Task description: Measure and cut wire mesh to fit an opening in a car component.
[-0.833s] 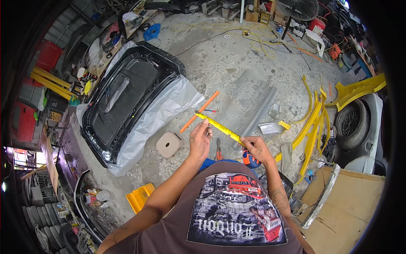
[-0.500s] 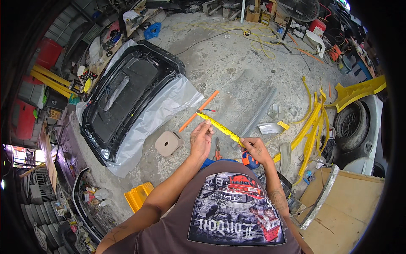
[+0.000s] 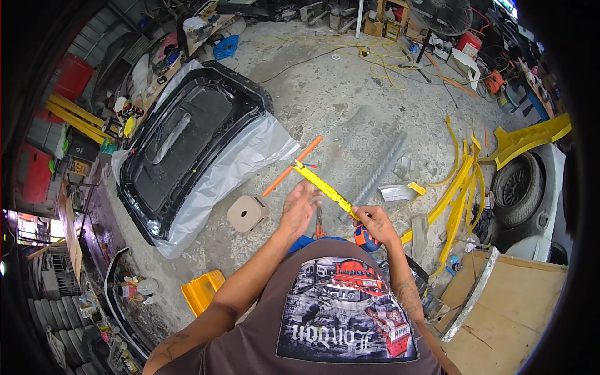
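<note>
A tape measure with a yellow blade [image 3: 326, 189] stretches slantwise in front of me, its free end at the upper left. My right hand [image 3: 375, 224] grips the blade's lower end, and the blue and orange case hangs just below. Beside the blade is my left hand [image 3: 300, 206], its fingers apart and slightly blurred, with nothing visible in them. On the floor beyond lies an orange strip [image 3: 292, 165]; the tip of the blade overlaps it in view. Orange-handled pliers [image 3: 319, 226] show between my arms.
A black car hood-like panel [image 3: 194, 144] rests on plastic sheeting at the left. Nearby stands a beige stool [image 3: 248, 214]. To the right are a rolled mesh [image 3: 384, 165], yellow bent strips [image 3: 459, 194], a wheel [image 3: 517, 187] and a wooden board [image 3: 519, 300]. Yellow cable [image 3: 390, 74] trails farther off.
My left hand has let go of the tape blade and its fingers have spread. The right hand has shifted slightly left with the tape measure.
</note>
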Tool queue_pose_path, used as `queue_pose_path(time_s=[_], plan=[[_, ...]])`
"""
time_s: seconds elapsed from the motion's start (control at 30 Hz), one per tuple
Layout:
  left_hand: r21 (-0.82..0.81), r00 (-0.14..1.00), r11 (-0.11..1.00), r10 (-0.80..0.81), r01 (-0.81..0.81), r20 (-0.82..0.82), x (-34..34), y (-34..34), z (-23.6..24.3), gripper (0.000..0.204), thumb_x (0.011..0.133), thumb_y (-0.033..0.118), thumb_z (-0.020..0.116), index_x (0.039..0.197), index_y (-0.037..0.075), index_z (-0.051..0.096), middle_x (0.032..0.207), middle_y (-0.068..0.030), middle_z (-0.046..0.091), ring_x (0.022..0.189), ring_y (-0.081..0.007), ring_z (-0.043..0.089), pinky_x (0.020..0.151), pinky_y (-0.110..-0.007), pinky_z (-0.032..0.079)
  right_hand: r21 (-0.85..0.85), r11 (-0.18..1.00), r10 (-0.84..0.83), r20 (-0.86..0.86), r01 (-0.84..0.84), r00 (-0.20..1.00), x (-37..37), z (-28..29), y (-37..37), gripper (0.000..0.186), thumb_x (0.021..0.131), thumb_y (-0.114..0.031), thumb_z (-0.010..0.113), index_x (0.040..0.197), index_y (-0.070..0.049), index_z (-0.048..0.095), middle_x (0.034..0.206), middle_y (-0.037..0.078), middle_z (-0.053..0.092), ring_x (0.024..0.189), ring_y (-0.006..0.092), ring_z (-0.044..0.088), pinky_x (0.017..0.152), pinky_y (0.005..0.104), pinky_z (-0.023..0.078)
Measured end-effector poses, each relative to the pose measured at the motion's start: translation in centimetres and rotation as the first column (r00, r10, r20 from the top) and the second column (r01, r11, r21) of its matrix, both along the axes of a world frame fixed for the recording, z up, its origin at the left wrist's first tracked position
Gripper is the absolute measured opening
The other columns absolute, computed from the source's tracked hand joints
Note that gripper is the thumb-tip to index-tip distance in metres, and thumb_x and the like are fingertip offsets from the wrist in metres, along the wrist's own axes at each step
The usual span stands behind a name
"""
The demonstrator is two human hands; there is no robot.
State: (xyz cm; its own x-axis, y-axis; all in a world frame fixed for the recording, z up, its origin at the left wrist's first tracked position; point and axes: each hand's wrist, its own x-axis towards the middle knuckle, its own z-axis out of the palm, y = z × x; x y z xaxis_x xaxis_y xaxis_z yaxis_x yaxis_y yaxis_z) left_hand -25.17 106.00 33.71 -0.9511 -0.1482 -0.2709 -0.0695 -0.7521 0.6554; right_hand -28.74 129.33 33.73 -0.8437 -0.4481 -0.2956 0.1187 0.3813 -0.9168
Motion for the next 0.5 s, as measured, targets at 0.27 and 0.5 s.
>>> queue_pose_path(time_s=[0.27,0.5], plan=[[-0.411,0.903,0.82,-0.271,0.399,0.334,1.0,-2.8,-2.7,0.046,0.093,0.029,0.066,0.13,0.006,0.052,0.121,-0.0064,0.06,0.094,-0.0154,0.062,0.078,-0.029,0.051,-0.035,0.998,0.058,0.071,-0.055,0.996,0.8,-4.2,2.2,0.033,0.095,-0.027,0.058,0.094,0.003,0.072,0.069,0.01,0.066,0.063,0.0127,0.06,0.061,0.0302,0.048],[-0.277,0.915,0.897,-0.254,0.344,0.314,0.3,-6.6,-2.1,0.03,0.095,0.023,0.063,0.105,-0.005,0.066,0.093,-0.0097,0.069,0.081,-0.012,0.065,0.072,-0.025,0.052,-0.057,0.985,0.169,0.109,-0.163,0.98,0.0,-4.0,-2.8,0.051,0.091,-0.034,0.065,0.13,-0.007,0.049,0.087,0.013,0.063,0.076,0.0185,0.065,0.074,0.0333,0.052]])
